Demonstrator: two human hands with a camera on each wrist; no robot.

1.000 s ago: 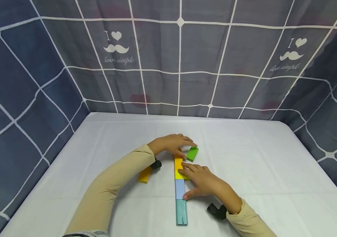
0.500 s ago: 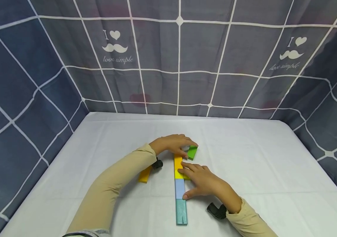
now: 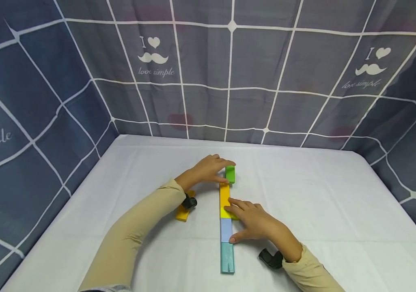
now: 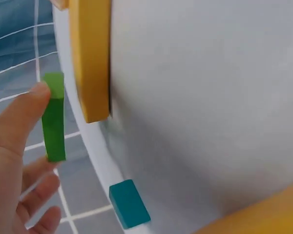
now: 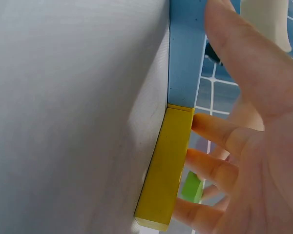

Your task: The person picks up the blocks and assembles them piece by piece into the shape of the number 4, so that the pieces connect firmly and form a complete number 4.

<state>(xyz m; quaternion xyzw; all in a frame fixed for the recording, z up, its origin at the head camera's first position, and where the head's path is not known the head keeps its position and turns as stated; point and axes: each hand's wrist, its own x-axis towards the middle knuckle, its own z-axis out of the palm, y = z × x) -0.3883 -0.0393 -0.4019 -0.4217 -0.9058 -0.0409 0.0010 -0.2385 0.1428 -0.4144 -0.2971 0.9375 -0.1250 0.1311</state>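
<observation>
My left hand (image 3: 208, 168) pinches a green block (image 3: 230, 174) between thumb and fingertips, at the far end of a straight row of blocks. In the left wrist view the green block (image 4: 53, 122) has the thumb at one end and a finger at the other. The row runs from a teal block (image 3: 227, 259) through a light blue block (image 3: 226, 230) to a yellow block (image 3: 225, 213) and an orange-yellow one (image 3: 224, 192). My right hand (image 3: 255, 221) rests along its right side, fingers spread at the yellow part and thumb by the light blue block.
An orange block (image 3: 182, 214) lies left of the row, partly under the left wrist. Another yellow piece (image 3: 235, 217) shows beside the row, under the right fingers. A small teal block (image 4: 129, 204) appears in the left wrist view. Grey checked cloth (image 3: 208, 105) surrounds the white table (image 3: 302, 194).
The green block, held by the left hand, has moved left and away to the row's far end and straightened from its slant. The right hand stays in place. The head view has shifted slightly.
</observation>
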